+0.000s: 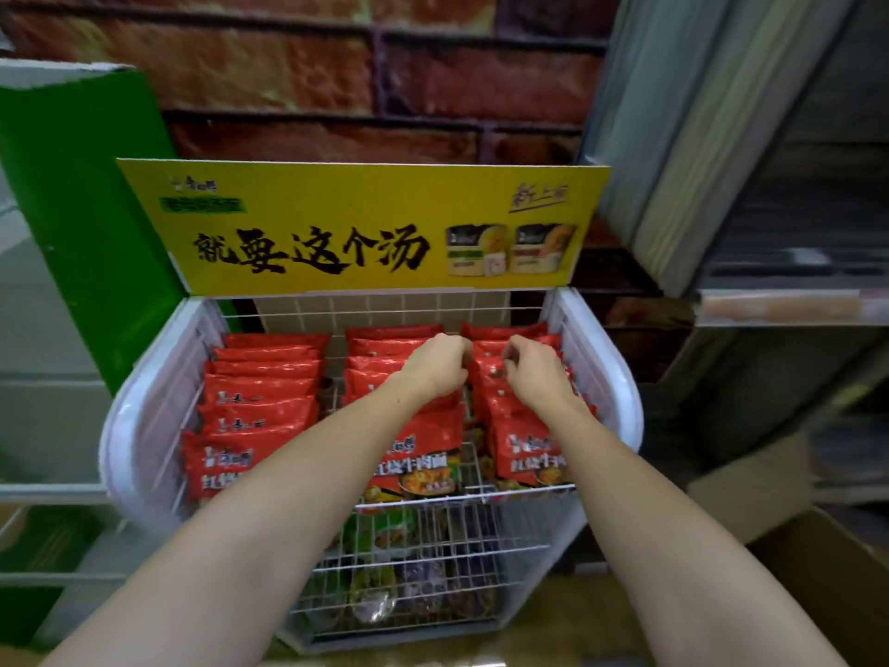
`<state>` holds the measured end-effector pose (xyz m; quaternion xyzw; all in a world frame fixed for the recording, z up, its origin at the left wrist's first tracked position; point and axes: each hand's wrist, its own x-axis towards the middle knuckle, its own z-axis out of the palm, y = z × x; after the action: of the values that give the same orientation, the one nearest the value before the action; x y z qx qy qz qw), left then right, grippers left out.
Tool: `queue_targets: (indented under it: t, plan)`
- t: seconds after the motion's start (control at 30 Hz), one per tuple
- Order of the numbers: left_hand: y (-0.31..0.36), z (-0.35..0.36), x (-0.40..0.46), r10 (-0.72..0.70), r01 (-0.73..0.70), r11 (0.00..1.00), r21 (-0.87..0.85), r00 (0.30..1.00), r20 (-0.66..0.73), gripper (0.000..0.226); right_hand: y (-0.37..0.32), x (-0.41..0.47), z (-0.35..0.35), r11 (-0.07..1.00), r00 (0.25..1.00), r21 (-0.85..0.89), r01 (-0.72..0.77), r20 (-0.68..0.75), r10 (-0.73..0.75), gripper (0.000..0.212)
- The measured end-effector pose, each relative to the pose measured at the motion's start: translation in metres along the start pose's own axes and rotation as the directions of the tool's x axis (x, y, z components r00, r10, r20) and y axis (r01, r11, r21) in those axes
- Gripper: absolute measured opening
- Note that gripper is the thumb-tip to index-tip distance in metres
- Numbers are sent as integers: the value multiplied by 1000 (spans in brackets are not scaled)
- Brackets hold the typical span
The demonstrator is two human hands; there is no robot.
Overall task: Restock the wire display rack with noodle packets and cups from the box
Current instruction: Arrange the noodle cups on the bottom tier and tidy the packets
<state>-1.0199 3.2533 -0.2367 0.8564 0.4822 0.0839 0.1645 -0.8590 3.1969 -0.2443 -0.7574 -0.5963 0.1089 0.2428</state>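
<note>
Both forearms reach over the rack (481, 493); left hand (440, 365) and right hand (536, 370), fingers curled in a narrow grip, pinch red packets (260, 402), probably straightening the middle and right rows.

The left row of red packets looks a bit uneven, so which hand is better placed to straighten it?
Probably the left hand: it sits over the middle row, next to the left row of red packets. The right hand is over the right row, farther away.
</note>
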Motion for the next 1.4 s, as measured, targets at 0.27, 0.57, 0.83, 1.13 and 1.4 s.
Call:
queue_targets:
  t: [0.27,0.57,0.83,1.13,1.4]
  plan:
    - [66,34,-7,27,-27,1000,-1,998,57,21,50,-35,-22,999,998,-6,34,60,-34,10]
    - [74,58,-9,-18,5,996,88,989,149,15,62,-42,-24,988,962,-154,35,274,9,21]
    - [44,37,-11,-92,81,996,46,915,393,29,54,-37,-22,971,931,-238,20,359,69,23]
    - [34,44,-17,-75,153,968,-198,933,352,20,38,-36,-25,915,950,-402,-41,268,161,29]
    - [29,40,-16,-92,168,965,-201,935,342,9,45,-42,-26,871,956,-482,-99,196,217,39]
